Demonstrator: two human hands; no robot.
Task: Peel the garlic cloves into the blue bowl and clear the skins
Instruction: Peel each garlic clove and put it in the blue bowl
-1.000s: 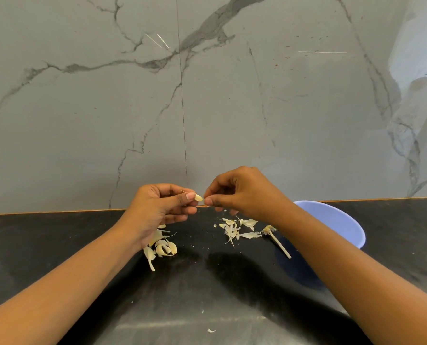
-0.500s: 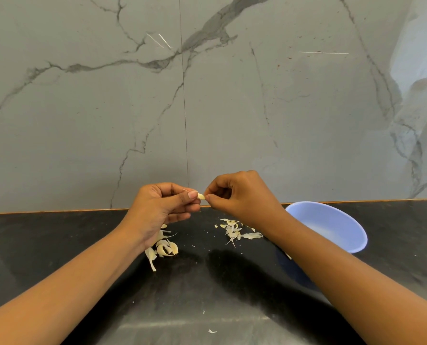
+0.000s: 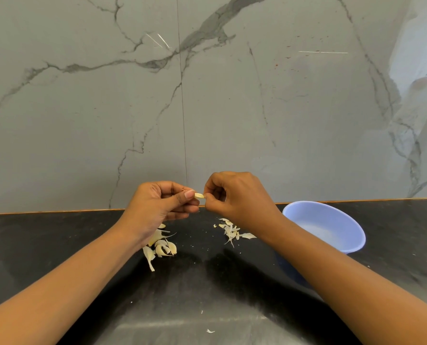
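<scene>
A small pale garlic clove (image 3: pixel 199 195) is held in the air above the black counter. My left hand (image 3: pixel 161 207) pinches it between thumb and fingers. My right hand (image 3: pixel 234 197) pinches its other end with thumb and forefinger. The blue bowl (image 3: pixel 341 215) stands on the counter to the right, partly behind my right forearm. Under my left wrist lie garlic cloves (image 3: pixel 162 247) in their skins. A scatter of loose skins (image 3: pixel 232 230) lies below my right hand.
The black counter (image 3: pixel 58 245) meets a grey marble wall (image 3: pixel 207 95) just behind the hands. Tiny skin flakes dot the counter, one flake (image 3: pixel 210 331) near the front edge.
My right hand has risen a little and its fingers have shifted on the clove's tip. The bowl shows more from behind my forearm. The stem piece by the skins is now hidden.
</scene>
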